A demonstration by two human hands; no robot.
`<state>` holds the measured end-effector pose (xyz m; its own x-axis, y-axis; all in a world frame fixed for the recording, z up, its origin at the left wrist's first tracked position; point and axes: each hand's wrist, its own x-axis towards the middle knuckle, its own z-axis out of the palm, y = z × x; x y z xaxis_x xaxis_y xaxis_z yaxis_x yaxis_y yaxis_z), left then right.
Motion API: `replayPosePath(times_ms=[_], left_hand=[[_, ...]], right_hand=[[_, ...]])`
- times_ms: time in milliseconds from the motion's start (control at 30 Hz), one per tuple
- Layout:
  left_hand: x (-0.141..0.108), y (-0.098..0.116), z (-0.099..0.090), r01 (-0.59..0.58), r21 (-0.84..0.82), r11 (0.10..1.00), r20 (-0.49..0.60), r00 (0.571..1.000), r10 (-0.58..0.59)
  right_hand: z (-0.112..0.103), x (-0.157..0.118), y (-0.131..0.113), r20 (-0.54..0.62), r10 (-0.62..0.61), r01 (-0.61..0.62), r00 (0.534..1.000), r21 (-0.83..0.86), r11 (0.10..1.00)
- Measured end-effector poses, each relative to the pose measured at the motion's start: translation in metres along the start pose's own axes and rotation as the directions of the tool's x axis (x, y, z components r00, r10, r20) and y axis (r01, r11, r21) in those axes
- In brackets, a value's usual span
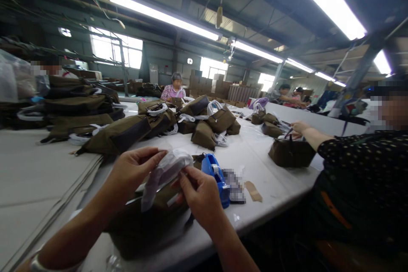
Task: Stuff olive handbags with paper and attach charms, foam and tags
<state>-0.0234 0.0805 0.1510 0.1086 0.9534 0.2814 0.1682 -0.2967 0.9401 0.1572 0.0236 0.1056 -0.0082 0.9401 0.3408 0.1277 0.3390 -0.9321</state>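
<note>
While an olive bag (140, 227) sits close before us on the white surface (248, 142), we hold its white-wrapped handle (175, 159) in both hands. Our left hand (127, 174) pinches the wrapping between thumb and fingers, with no visible gap; our right hand (204, 193) grips the other side, its fingers closed and partly hidden. Just beyond it we see a blue tape dispenser (214, 174) and a tan scrap (253, 191). Farther off, more olive bags (221, 119) lie heaped, and at our right a co-worker's hand (299, 128) reaches over another bag (290, 154).
</note>
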Motion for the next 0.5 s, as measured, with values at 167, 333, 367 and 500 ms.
replayPosePath(times_ms=[167, 333, 367, 500], left_hand=[[0.000, 0.020, -0.001, -0.103, 0.166, 0.981, -0.063, 0.991, 0.115], [0.003, 0.030, 0.000, -0.192, 0.126, 0.973, -0.082, 0.976, 0.203], [0.003, 0.030, 0.000, -0.207, 0.118, 0.971, -0.082, 0.973, 0.217], [0.004, 0.028, 0.000, -0.224, 0.094, 0.970, -0.071, 0.970, 0.231]], right_hand=[[-0.011, -0.006, -0.018, -0.127, -0.015, 0.031, 0.992, 0.129, 0.991], [-0.022, 0.012, -0.026, 0.175, -0.073, -0.019, 0.982, 0.475, 0.880], [-0.023, 0.015, -0.026, 0.195, -0.087, -0.014, 0.977, 0.468, 0.884], [-0.021, 0.025, -0.029, 0.034, -0.141, 0.130, 0.989, 0.213, 0.968]])
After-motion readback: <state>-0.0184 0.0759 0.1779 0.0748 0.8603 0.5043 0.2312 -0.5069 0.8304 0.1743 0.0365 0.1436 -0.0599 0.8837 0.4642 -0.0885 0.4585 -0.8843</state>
